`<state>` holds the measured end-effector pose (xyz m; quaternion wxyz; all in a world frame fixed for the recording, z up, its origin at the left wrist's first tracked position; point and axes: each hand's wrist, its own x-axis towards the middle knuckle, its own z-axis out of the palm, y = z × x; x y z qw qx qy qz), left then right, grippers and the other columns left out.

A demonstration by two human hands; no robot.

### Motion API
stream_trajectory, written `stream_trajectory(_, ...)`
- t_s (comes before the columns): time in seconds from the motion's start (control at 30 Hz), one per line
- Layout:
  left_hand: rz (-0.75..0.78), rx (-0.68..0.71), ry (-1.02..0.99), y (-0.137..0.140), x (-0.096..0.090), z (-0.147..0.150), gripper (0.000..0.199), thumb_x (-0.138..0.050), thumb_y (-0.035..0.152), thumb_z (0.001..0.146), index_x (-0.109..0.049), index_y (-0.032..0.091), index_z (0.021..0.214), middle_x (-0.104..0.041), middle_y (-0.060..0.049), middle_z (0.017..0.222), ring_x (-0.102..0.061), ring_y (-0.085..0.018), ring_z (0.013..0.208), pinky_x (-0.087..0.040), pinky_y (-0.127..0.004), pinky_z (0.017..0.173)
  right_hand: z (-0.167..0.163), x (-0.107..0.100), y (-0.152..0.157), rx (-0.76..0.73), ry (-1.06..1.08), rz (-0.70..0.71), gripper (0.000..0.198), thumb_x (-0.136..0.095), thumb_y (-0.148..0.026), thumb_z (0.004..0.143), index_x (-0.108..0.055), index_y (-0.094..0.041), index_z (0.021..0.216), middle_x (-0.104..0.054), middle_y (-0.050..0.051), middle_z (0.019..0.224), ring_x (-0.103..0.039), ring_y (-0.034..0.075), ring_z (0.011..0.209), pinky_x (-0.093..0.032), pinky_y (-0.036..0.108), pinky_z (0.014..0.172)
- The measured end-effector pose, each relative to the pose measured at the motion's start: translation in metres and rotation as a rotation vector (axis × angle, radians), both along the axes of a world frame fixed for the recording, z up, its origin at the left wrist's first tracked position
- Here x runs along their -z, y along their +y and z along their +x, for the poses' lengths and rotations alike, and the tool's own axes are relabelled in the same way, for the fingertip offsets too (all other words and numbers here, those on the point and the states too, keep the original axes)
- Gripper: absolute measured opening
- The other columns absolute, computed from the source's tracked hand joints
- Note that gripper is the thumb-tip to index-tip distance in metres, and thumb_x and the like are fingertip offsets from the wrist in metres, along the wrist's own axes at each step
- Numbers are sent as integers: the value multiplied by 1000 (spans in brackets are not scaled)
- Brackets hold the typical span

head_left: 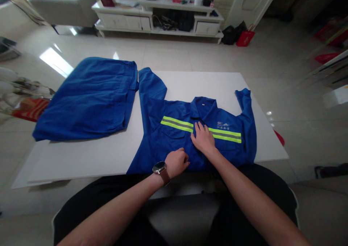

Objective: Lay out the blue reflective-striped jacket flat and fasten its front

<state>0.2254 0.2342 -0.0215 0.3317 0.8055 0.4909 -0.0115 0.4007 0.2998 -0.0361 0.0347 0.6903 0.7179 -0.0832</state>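
A blue work jacket (pixel 176 110) with yellow-green reflective bands lies front up on the white table, its collar away from me and both sleeves out to the sides. My right hand (pixel 204 139) rests on the chest, across the front closure between the bands, fingers stretched out. Nearer to me, my left hand (pixel 176 162) is curled closed over the jacket's lower front; whatever its fingers may hold is hidden. A brown-strapped watch (pixel 161 169) is on that wrist. To the left lies a folded blue garment (pixel 89 97), apart from both hands.
The white table (pixel 225 81) extends beyond the jacket, and its front edge is by my knees. The folded garment overhangs its left side. Across the tiled floor stand a white TV cabinet (pixel 125 21) with small items, a grey seat (pixel 62 6) and a red bag (pixel 245 37).
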Motion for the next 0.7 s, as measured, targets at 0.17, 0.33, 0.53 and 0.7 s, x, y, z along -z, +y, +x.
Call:
stream_trajectory(0.17, 8, 1, 0, 0, 0, -1, 14, -70, 34, 88, -72, 22, 81, -63, -4, 98, -63, -19, 83, -44, -30, 68, 0, 1, 1, 10, 7, 1, 68, -39, -45, 101, -37, -9, 159, -35, 11, 163, -35, 39, 142, -40, 52, 112)
stream_trajectory(0.33, -11, 6, 5, 0, -2, -1, 16, -69, 34, 88, -72, 22, 80, -63, -4, 99, -63, -19, 83, -44, -30, 68, 3, -5, 1, 3, 10, 3, 66, -40, -42, 101, -40, -8, 157, -41, 15, 158, -44, 37, 131, -45, 49, 105)
stream_trajectory(0.53, -24, 5, 3, 1, 0, -1, 16, -70, 35, 88, -72, 22, 79, -63, -4, 99, -63, -19, 82, -44, -30, 68, 5, -9, -1, 30, -41, 13, 65, -41, -45, 101, -39, -14, 159, -49, 17, 149, -49, 39, 119, -48, 48, 94)
stream_trajectory(0.7, -25, 0, -3, 0, 3, -1, 16, -70, 36, 87, -73, 22, 79, -62, -4, 98, -63, -18, 82, -43, -30, 67, 6, -10, -1, 53, -47, -6, 64, -40, -44, 102, -38, -13, 159, -42, 16, 155, -47, 39, 124, -46, 47, 98)
